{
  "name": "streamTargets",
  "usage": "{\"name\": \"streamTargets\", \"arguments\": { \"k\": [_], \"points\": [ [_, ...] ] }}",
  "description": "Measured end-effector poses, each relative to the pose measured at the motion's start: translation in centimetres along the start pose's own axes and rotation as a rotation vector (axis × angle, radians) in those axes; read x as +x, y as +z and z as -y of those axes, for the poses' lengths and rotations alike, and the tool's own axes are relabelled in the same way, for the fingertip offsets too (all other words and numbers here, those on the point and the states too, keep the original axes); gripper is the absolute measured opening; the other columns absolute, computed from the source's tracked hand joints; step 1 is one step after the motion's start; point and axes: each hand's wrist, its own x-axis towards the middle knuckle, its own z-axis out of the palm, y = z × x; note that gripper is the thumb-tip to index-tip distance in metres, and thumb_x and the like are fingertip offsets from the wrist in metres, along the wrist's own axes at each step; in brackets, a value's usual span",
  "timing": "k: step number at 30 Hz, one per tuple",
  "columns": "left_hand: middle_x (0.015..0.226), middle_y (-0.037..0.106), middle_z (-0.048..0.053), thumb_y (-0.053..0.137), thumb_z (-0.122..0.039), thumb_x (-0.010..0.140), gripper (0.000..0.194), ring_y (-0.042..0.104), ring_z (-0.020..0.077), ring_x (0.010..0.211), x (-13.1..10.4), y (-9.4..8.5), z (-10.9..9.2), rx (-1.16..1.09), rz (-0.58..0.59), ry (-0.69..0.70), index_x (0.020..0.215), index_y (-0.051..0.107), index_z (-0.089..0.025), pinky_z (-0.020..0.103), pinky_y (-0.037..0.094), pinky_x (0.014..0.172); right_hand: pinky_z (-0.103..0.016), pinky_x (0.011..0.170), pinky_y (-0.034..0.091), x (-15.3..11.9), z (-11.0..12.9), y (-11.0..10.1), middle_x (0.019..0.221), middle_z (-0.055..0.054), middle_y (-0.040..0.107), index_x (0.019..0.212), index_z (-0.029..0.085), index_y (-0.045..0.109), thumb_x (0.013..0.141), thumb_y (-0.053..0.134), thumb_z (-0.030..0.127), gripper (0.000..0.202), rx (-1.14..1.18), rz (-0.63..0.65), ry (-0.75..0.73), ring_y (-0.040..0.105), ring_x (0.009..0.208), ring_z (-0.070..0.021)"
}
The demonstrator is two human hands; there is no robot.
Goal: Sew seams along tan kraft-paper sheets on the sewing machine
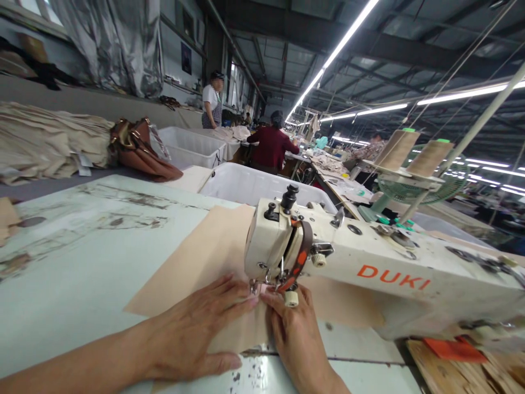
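Note:
A beige fabric piece (192, 254) lies under the head of a white sewing machine (348, 257) marked DUKI. My left hand (197, 323) rests flat on the fabric, left of the needle area, with its fingers stretched out and fingertips close to the presser foot (255, 287). To the right of the foot, my right hand (293, 323) has its fingers bent and pressed together at the fabric beside the needle. Part of that hand is behind a machine knob, and its grip on the cloth is partly hidden. More of the fabric shows beneath the machine arm.
Worn pale-green tabletop (94, 246) extends leftward. Behind it are stacked beige pieces (49, 139), a brown bag (141, 150) and a white bin (262, 186). Thread cones (397, 150) and a green fan (426, 183) stand right. Two people (273, 142) (212, 101) are farther back.

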Motion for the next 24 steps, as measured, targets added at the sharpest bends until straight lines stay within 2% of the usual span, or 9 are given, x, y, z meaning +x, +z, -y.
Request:
{"name": "streamTargets", "arguments": {
  "k": [6,12,18,24],
  "points": [
    [0.157,0.032,0.009,0.064,-0.048,0.088,0.083,0.030,0.0308,0.143,0.3,-0.4,-0.2,-0.034,-0.008,0.013,0.155,0.020,-0.026,0.055,0.023,0.119,-0.048,0.092,0.043,-0.1,-0.4,0.4,0.103,-0.008,0.067,0.100,0.021,0.071,0.082,0.047,0.003,0.035,-0.049,-0.037,0.009,0.052,0.102,-0.0289],
    [0.155,0.035,0.011,0.065,-0.050,0.087,0.082,0.032,0.0320,0.142,0.4,-0.5,0.2,-0.034,-0.033,0.017,0.154,0.026,-0.025,0.055,0.023,0.119,-0.045,0.092,0.044,0.0,-0.7,0.4,0.106,-0.006,0.067,0.111,0.025,0.068,0.082,0.048,0.003,0.041,-0.061,-0.060,-0.027,0.053,0.102,-0.0275],
    [0.154,0.037,0.013,0.058,-0.067,0.086,0.083,0.032,0.0335,0.142,0.9,-1.0,0.2,-0.024,0.047,-0.029,0.152,0.032,-0.024,0.056,0.021,0.118,-0.044,0.095,0.044,-0.2,-1.3,1.3,0.112,-0.003,0.067,0.123,0.027,0.064,0.086,0.045,0.004,0.048,-0.075,-0.020,-0.015,0.052,0.107,-0.0264],
    [0.156,0.033,0.010,0.053,-0.070,0.086,0.084,0.027,0.0322,0.145,0.7,-0.8,0.4,-0.049,0.059,-0.032,0.154,0.027,-0.027,0.055,0.018,0.120,-0.041,0.094,0.047,-0.6,-2.0,2.4,0.113,-0.007,0.066,0.124,0.024,0.062,0.087,0.040,0.005,0.048,-0.047,-0.003,-0.022,0.056,0.105,-0.0241]
  ]
}}
